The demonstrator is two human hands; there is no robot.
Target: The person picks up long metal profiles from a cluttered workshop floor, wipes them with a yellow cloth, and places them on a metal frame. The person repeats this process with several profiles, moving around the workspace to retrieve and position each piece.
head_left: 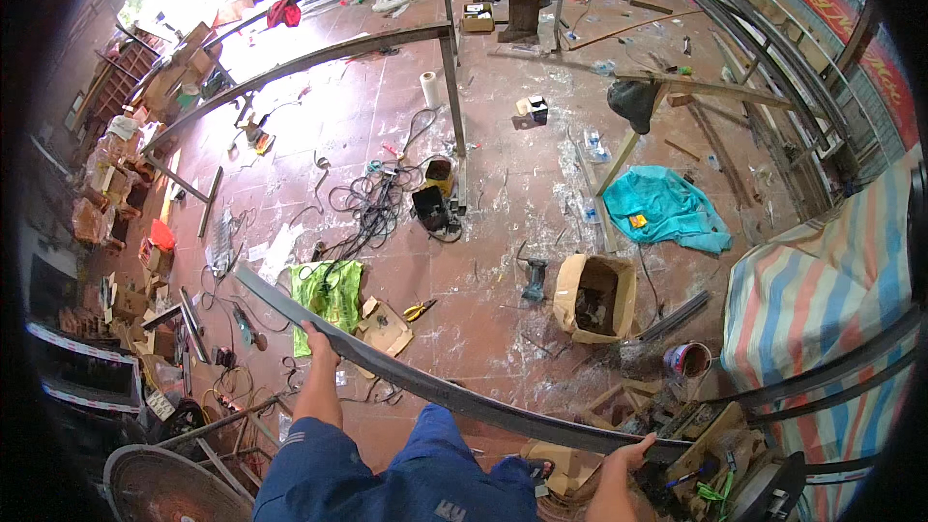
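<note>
Bar (464, 399), long, grey; one, held crosswise before the body.
Left hand (323, 343): closed on the near edge, the bar's left end projecting past it above the tiled floor (474, 329). Right hand (632, 452): closed near the right end, fingers partly hidden. Longest stretch lies between the hands.

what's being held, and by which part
The grey bar: left hand near its left end, right hand near its right end.
</note>
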